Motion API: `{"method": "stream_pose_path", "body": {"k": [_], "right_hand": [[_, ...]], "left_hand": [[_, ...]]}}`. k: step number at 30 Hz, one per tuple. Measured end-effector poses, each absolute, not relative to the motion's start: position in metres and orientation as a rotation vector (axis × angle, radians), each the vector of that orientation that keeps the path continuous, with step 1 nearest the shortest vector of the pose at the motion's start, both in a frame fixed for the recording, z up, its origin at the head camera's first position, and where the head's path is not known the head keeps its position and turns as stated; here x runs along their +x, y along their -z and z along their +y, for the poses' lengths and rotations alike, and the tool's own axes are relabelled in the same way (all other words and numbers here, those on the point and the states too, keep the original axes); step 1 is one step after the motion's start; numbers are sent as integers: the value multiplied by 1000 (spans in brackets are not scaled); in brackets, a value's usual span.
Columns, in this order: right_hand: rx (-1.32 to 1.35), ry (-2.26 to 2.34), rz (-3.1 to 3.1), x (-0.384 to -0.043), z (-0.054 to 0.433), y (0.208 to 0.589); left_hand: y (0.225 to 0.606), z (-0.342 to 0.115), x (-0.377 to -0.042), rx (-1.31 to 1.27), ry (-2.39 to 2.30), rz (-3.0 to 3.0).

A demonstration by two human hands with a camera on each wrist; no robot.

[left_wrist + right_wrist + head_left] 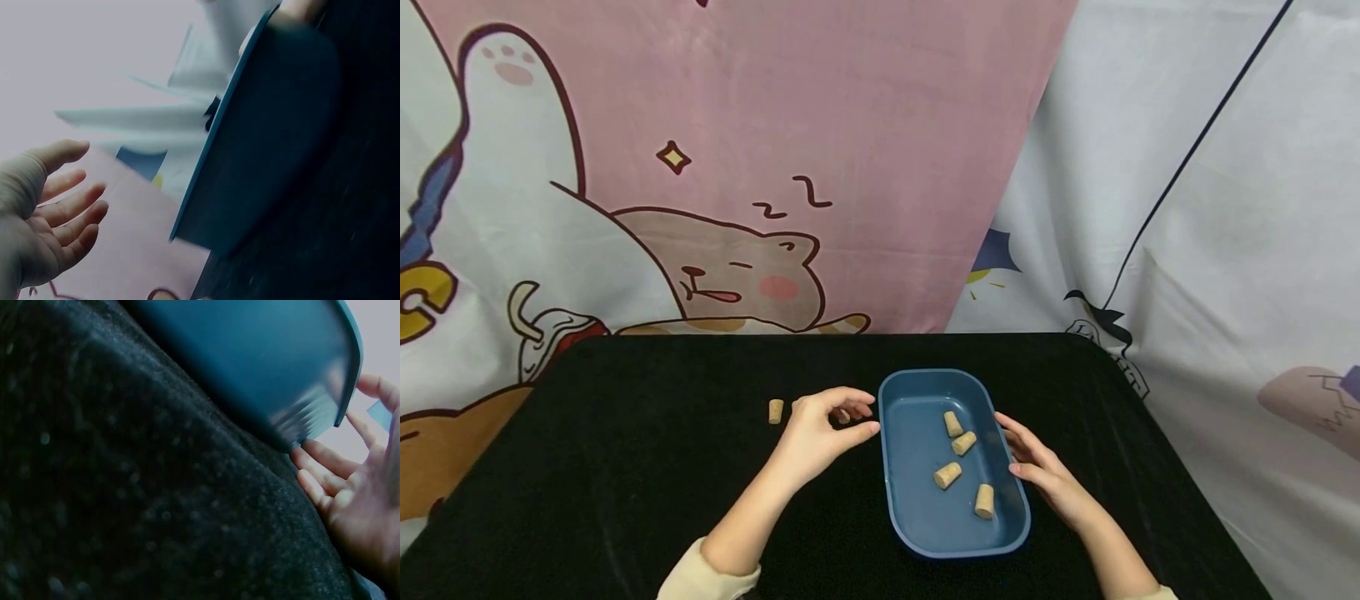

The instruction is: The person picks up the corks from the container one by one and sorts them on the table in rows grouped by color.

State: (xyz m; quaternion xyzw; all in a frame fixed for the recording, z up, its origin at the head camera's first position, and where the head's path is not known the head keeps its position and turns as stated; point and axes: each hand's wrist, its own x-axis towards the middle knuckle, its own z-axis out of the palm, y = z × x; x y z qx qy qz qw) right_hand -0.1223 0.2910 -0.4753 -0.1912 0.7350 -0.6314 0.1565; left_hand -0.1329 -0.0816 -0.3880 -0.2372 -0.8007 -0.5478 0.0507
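A blue rectangular tray (925, 533) stands on the black cloth, with several tan corks (947, 476) lying loose inside. Just left of its rim hovers my left hand (820, 433), thumb and fingers apart and loosely bent. The left wrist view shows nothing in that hand (53, 219). A lone cork (776, 411) rests on the cloth left of it; a small shape seen between the left fingers is too hidden to tell. On the tray's right side, my right hand (1048, 475) touches the outer wall with its fingertips, as the right wrist view also shows.
Black cloth (625, 467) covers the table, whose far edge runs behind the tray. A printed curtain (880, 125) with cartoon animals hangs beyond that edge and down the right side.
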Motion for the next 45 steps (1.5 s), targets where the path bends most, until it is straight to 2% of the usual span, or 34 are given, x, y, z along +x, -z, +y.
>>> {"method": "stream_pose_path", "body": {"k": [12,26,34,45], "right_hand": [[-552,1810,2109,-123,290,477],[-583,1798,2099,-123,291,476],[-617,1801,2088,-122,292,475],[-632,1804,2090,-122,291,474]], "left_hand": [[389,-34,-123,-1220,1642,-2549],[409,11,-151,-1892,1226,-2605],[421,30,-170,-2048,1057,-2700],[429,50,-177,-2143,870,-2765]]}}
